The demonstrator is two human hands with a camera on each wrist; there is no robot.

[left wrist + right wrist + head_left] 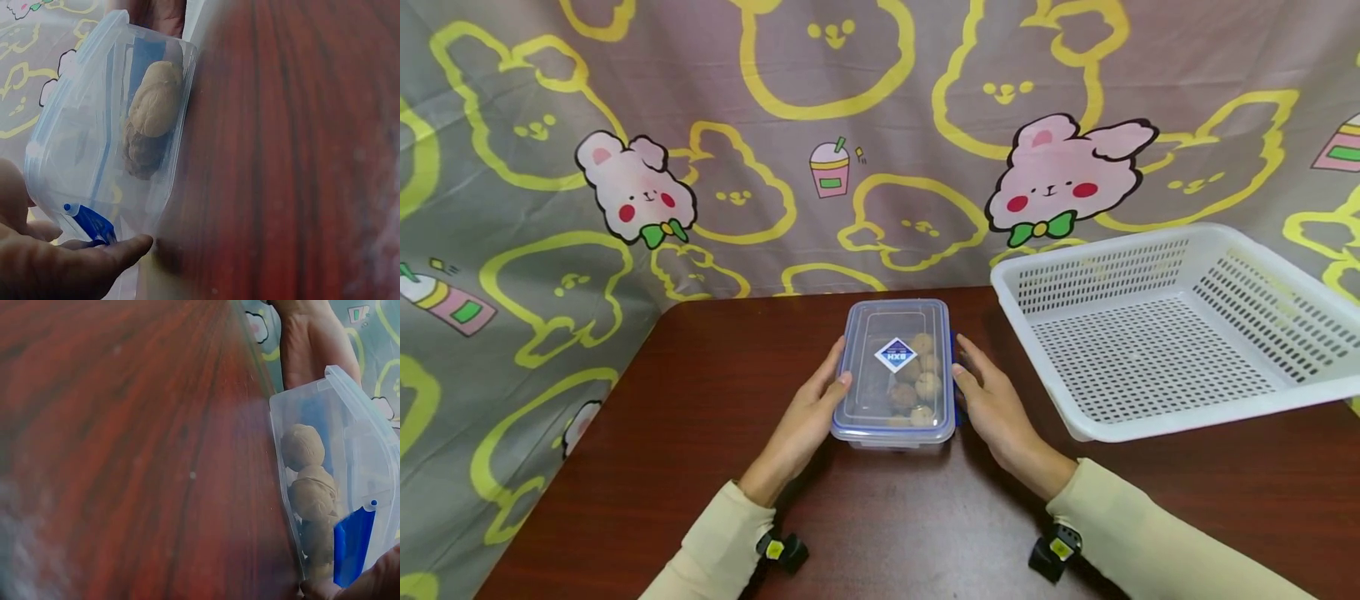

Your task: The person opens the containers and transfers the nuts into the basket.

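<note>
Cream sleeves cover both forearms at the near edge of the dark red-brown wooden table (pixel 715 392), and each wrist carries a small black camera unit with a yellow mark.

From there the two hands reach forward to a clear plastic food container (pixel 896 375) that stands on the table in front of the person. The left hand (pixel 808 412) lies against the left long side of the box, with the fingers nearly straight along the wall and the thumb on the lid edge. The right hand (pixel 992 400) lies against the right long side in the same way, with its fingers at the blue latch (pixel 351 544). Both hands press flat on the box; neither is curled around it.

The container has its lid (pixel 898 333) on, with a blue rim and a diamond-shaped label in the middle. Inside lie several walnuts (pixel 917 387), gathered toward the right and near part.

To the right, a little farther, stands a white perforated plastic basket (pixel 1157 417), close to the container but not touching it.

Behind the table hangs a grey cloth (pixel 880 142) with yellow rabbit outlines and pink rabbits.
</note>
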